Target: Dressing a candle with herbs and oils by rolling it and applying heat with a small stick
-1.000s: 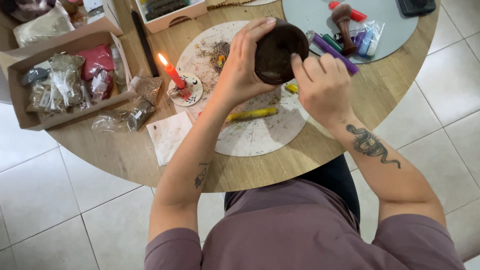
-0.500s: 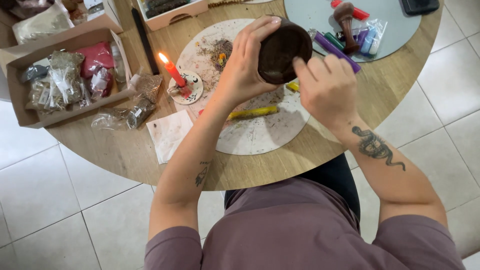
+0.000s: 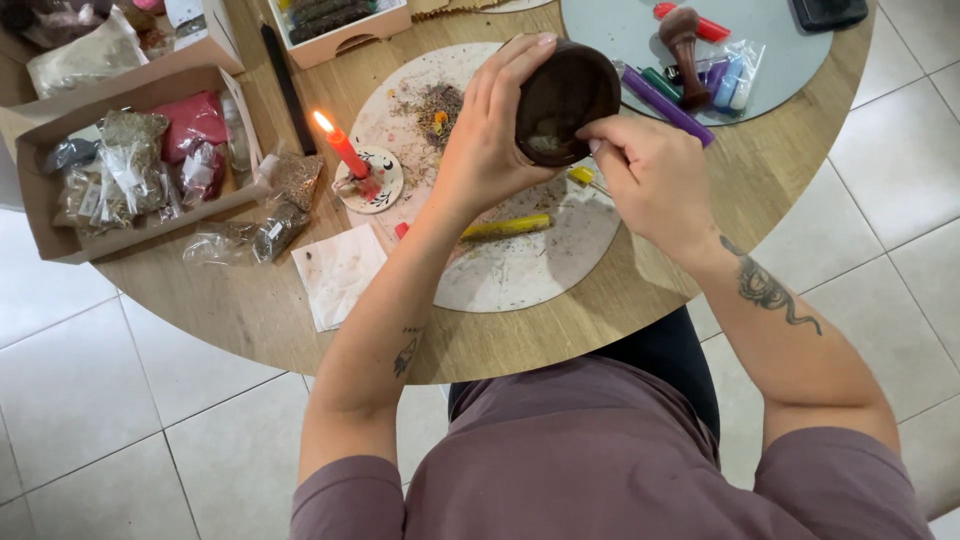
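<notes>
Mortar [image 3: 565, 100] tipped further — right hand [image 3: 650, 180] lowered.

A candle [image 3: 343, 150] stands left of the bowl [image 3: 563, 98], a pestle [image 3: 683, 40] right, a stick [image 3: 506, 227] on the board [image 3: 520, 270] below.

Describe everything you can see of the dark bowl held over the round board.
The bowl is small, round and dark brown, seemingly wood. It is tipped on its side, its mouth towards the camera, showing pale crumbs inside. The left hand grips its rim and wall; the right hand touches its lower edge. It hangs above the pale round board.
</notes>
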